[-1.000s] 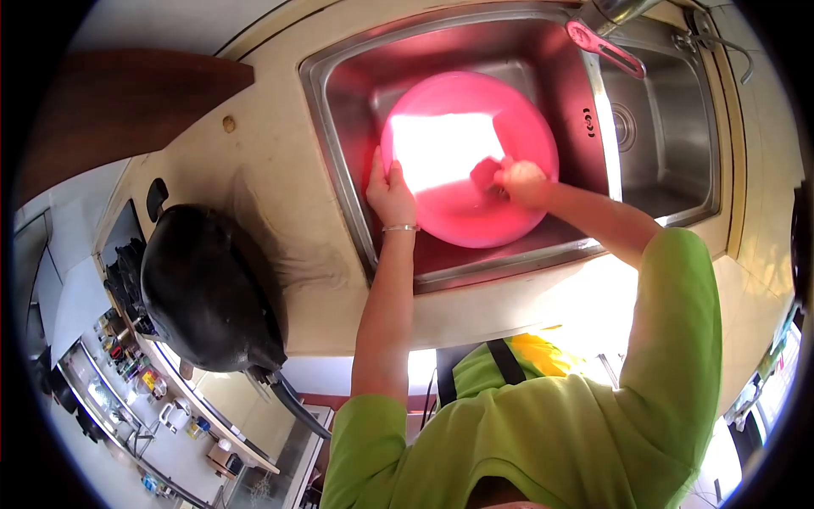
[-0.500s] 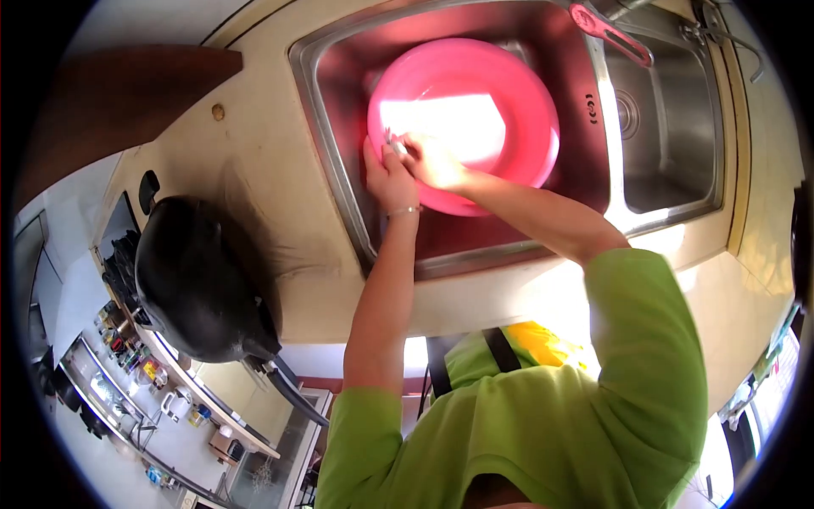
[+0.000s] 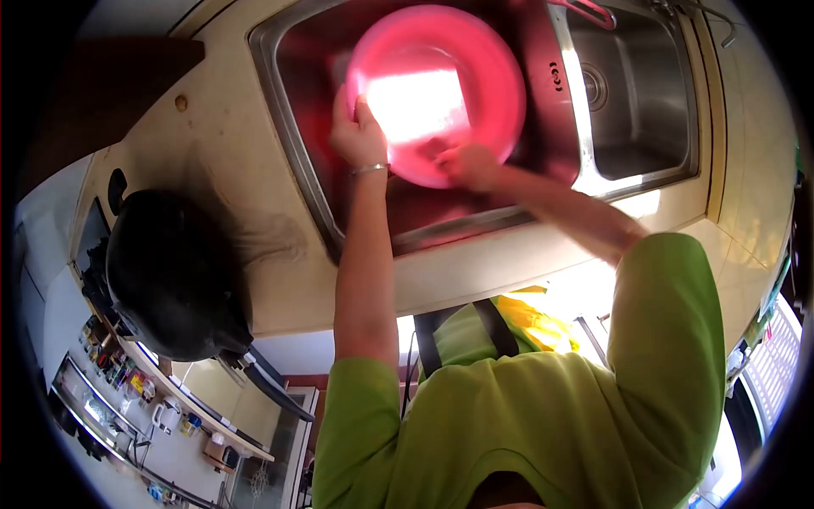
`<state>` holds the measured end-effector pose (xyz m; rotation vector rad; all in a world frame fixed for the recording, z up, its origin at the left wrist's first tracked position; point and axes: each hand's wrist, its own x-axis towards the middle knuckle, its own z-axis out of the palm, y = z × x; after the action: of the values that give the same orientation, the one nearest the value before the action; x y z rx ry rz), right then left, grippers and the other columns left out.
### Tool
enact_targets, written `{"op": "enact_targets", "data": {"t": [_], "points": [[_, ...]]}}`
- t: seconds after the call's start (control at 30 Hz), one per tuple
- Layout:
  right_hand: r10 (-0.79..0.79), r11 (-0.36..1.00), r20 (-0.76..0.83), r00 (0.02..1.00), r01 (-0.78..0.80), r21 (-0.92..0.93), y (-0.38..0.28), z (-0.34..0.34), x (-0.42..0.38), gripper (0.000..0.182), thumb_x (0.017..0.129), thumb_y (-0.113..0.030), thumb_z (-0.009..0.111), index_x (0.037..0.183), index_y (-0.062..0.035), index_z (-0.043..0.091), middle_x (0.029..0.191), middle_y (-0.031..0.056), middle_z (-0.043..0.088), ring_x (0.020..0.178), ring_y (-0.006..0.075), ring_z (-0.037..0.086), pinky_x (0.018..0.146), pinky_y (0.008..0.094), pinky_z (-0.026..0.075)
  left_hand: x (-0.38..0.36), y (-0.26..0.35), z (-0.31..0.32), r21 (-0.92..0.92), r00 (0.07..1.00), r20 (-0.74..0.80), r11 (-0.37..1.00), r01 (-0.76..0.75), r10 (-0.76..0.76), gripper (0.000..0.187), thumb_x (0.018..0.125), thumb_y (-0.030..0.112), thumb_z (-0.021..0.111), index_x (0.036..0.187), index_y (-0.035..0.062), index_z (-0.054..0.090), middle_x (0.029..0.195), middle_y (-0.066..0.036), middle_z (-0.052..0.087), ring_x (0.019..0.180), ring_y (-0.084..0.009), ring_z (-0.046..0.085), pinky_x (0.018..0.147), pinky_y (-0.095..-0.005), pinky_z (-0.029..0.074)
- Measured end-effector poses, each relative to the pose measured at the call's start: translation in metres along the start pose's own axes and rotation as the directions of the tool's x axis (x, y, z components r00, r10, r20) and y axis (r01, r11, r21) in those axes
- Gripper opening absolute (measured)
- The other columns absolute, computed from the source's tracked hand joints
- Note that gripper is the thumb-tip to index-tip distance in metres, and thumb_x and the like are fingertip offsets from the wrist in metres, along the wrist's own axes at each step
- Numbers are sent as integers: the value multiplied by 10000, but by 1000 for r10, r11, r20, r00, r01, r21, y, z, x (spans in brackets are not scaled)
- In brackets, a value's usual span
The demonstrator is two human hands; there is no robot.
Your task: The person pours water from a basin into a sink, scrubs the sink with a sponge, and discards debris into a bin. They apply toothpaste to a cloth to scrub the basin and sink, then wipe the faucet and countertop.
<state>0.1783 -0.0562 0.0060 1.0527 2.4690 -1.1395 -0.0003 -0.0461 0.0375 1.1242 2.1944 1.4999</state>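
A round pink basin (image 3: pixel 500 72) sits in the larger steel sink bowl, tilted slightly, with a bright patch of sunlight across its inside. My left hand (image 3: pixel 359 140) is closed on the basin's left rim, thumb to the inside and fingers around the outer wall. A thin bracelet circles that wrist. My right hand (image 3: pixel 473 166) is at the near right part of the basin, just over the rim. Its fingers are curled and smeared by motion. Whatever they hold, if anything, is too blurred to name.
The smaller steel sink bowl (image 3: pixel 640 102) lies to the right, with a pink-handled tool (image 3: pixel 589 10) above the divider. On the left, a black wok (image 3: pixel 174 276) rests on the beige counter (image 3: pixel 280 297). A brown board-like surface (image 3: pixel 110 102) juts in at upper left.
My right hand has moved away from my left, toward the basin's near right rim. My left hand has stayed at the left rim. The whole view has shifted slightly.
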Motion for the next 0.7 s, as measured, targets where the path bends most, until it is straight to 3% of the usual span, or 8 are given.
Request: {"op": "enact_targets", "data": {"t": [0.1, 0.3, 0.43, 0.5, 0.6, 0.63, 0.67, 0.7], "points": [[31, 917, -10, 999, -25, 399, -29, -8, -10, 193, 759, -190, 496, 909, -122, 596, 908, 131, 550, 830, 297, 521, 743, 366, 408, 4, -4, -4, -44, 997, 19, 996, 75, -74, 253, 751, 73, 534, 995, 6, 540, 849, -149, 603, 730, -198, 596, 639, -292, 461], [169, 840, -66, 983, -179, -512, 38, -54, -39, 223, 795, -210, 402, 862, -79, 569, 926, 129, 516, 880, 262, 498, 719, 376, 435, 12, 22, -8, 57, 989, 105, 992, -115, 108, 250, 723, 105, 555, 965, 38, 549, 799, -167, 590, 707, -276, 592, 613, -331, 463], [-241, 856, -637, 732, -148, -495, 76, -135, 10, 204, 750, -185, 440, 802, -46, 580, 821, 112, 508, 828, 253, 490, 721, 360, 417, 33, 71, -34, 79, 968, 200, 983, -167, 149, 238, 722, 119, 557, 952, 57, 554, 785, -163, 587, 700, -287, 586, 605, -332, 461], [-212, 575, -368, 905, -189, -796, 90, -176, 37, 179, 724, -150, 453, 793, -52, 586, 843, 118, 526, 827, 237, 498, 705, 337, 415, 37, 86, -48, 158, 950, 208, 950, -268, 234, 236, 722, 122, 561, 950, 61, 557, 779, -155, 590, 698, -285, 584, 607, -330, 460], [-2, 535, -395, 919, -333, -777, 113, -136, 69, 241, 686, -148, 486, 858, 14, 538, 847, 139, 532, 742, 242, 534, 637, 337, 429, 41, 99, -60, 242, 906, 179, 875, -419, 385, 232, 720, 127, 570, 946, 73, 563, 765, -136, 594, 667, -271, 584, 589, -318, 461], [-452, 533, -525, 721, -254, -807, 164, -90, 65, 275, 685, -148, 486, 891, 27, 537, 814, 140, 550, 754, 222, 545, 642, 322, 439, 42, 101, -68, 257, 878, 150, 839, -479, 455, 230, 719, 130, 576, 943, 81, 566, 757, -125, 596, 638, -259, 584, 568, -309, 462], [124, 673, -208, 970, -236, -701, 125, -81, 47, 311, 707, -131, 471, 963, 26, 549, 982, 148, 534, 899, 237, 503, 747, 346, 404, 43, 104, -74, 257, 879, 148, 840, -477, 454, 230, 719, 130, 576, 943, 81, 566, 757, -125, 596, 638, -259, 584, 568, -309, 462], [-78, 508, -244, 967, -172, -844, 156, -22, 32, 336, 700, -144, 488, 966, 57, 537, 988, 184, 520, 914, 277, 492, 769, 368, 398, 44, 107, -79, 278, 866, 140, 820, -500, 481, 231, 717, 133, 580, 944, 90, 569, 743, -112, 597, 602, -245, 580, 536, -295, 457]]}}
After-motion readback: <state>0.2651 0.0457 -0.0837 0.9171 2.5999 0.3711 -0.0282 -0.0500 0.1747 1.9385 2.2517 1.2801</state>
